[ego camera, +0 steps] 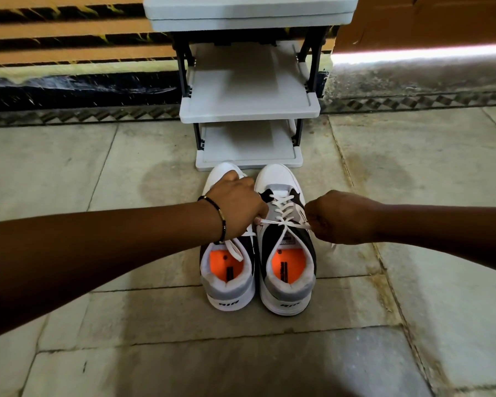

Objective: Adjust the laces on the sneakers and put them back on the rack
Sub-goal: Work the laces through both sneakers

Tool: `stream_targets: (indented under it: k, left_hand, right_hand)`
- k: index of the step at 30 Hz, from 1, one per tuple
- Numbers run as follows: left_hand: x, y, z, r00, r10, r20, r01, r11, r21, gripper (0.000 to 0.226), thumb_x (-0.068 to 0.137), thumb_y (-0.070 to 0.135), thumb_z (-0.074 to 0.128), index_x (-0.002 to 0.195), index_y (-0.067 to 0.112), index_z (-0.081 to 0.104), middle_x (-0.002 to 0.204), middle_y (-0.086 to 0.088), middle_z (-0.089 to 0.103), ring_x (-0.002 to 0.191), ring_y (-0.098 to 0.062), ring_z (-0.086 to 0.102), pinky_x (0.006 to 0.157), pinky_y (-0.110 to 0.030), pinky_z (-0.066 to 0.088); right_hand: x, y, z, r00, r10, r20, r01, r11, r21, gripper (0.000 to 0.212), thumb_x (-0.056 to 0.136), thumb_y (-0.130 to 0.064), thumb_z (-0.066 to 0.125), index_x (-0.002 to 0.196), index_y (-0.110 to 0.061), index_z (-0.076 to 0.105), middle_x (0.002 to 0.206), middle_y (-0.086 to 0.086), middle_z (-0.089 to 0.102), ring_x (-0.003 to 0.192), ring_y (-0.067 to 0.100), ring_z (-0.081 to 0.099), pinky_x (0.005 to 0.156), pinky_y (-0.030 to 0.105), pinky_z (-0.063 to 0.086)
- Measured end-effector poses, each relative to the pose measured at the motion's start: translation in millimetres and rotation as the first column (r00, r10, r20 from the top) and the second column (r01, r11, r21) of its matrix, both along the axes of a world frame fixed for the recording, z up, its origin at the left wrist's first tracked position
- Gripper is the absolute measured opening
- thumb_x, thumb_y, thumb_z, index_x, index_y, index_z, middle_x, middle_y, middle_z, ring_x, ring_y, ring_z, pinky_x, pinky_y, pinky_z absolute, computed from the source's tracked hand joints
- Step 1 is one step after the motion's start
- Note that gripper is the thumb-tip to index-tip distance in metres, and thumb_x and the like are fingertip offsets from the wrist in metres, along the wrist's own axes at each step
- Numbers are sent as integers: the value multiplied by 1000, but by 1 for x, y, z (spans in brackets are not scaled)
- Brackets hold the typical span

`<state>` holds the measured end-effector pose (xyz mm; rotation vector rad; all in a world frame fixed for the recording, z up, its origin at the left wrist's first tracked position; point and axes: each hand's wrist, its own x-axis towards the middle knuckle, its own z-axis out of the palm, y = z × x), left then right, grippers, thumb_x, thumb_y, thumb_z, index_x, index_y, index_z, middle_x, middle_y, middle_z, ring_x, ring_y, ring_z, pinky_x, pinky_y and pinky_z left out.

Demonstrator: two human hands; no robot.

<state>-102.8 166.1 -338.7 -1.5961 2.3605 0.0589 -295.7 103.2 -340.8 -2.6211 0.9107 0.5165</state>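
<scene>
Head view: left hand and right hand are each pinching, fingers closed, an end of the flat white cotton lace on the right white-grey-black sneaker, standing on the stone floor before the grey plastic rack. Lace is judged soft, light; shoe best held at the heel collar.

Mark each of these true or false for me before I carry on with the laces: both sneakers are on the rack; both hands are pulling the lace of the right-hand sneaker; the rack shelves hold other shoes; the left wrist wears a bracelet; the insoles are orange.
1. Both sneakers are on the rack. False: they stand on the floor in front of it.
2. Both hands pull the right-hand sneaker lace. True: left hand and right hand each grip an end.
3. The shelves hold other shoes. False: the visible shelves are bare.
4. The left wrist wears a bracelet. True.
5. The insoles are orange. True, in the left-hand sneaker too.
</scene>
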Motion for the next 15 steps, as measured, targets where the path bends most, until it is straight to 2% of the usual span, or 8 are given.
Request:
stream_targets:
  k: [4, 7, 9, 10, 11, 13, 15]
  left_hand:
    - [0, -2, -6, 1000, -29, 7, 29, 1000, 7, 29, 83, 13, 51, 105, 28, 61, 105, 1, 65, 114, -23, 45, 90, -38, 30]
    - [6, -1, -12, 994, -98, -56, 98, 995, 6, 25, 86, 15, 47, 106, 24, 57, 109, 3, 64, 114, -22, 44, 93, -37, 31]
    - [9, 4, -14, 976, -20, -218, 31, 998, 49, 20, 91, 19, 42, 104, 19, 57, 110, 1, 62, 113, -22, 46, 94, -37, 31]
    - [9, 7, -15, 931, 73, -357, -47, 996, 81, 20, 93, 21, 40, 100, 16, 57, 108, -3, 62, 110, -23, 49, 94, -38, 34]
    - [7, 10, -16, 841, 185, -508, -137, 982, 130, 22, 94, 22, 39, 96, 13, 58, 105, -6, 64, 106, -26, 53, 93, -38, 39]
    - [1, 13, -15, 553, 416, -722, -301, 908, 293, 28, 95, 23, 37, 84, 12, 60, 96, -10, 68, 96, -27, 61, 88, -38, 48]
    - [-8, 12, -12, 223, 585, -779, -360, 793, 492, 33, 97, 24, 35, 71, 19, 55, 82, -1, 66, 83, -18, 62, 75, -24, 51]
  right_hand:
    - [-4, 4, -6, 999, -42, 23, 42, 999, 25, 20, 82, -11, 51, 69, -24, 46, 62, -10, 46, 67, 18, 53, 59, 29, 45]
    - [-7, -3, -3, 993, -122, -12, 122, 987, 101, 14, 86, -13, 53, 78, -20, 62, 61, -9, 61, 60, 8, 61, 67, 28, 52]
    - [-9, -5, 0, 974, -223, -46, 225, 916, 331, 16, 86, -10, 55, 77, -13, 67, 58, -7, 65, 52, -1, 58, 66, 23, 48]
    - [-8, -5, 3, 951, -307, -22, 277, 822, 498, 18, 85, -6, 54, 76, -12, 69, 60, -3, 66, 53, 1, 58, 66, 23, 47]
    - [-6, -5, 5, 914, -405, 29, 293, 708, 642, 19, 86, -3, 53, 77, -10, 69, 64, 1, 67, 58, 4, 59, 69, 24, 46]
    - [1, -3, 9, 788, -602, 125, 268, 519, 812, 20, 90, -3, 49, 80, -7, 65, 76, 6, 66, 72, 13, 60, 75, 30, 47]
    - [12, 0, 9, 598, -782, 176, 254, 393, 884, 20, 92, -8, 48, 79, -7, 63, 82, 8, 64, 78, 17, 59, 76, 32, 47]
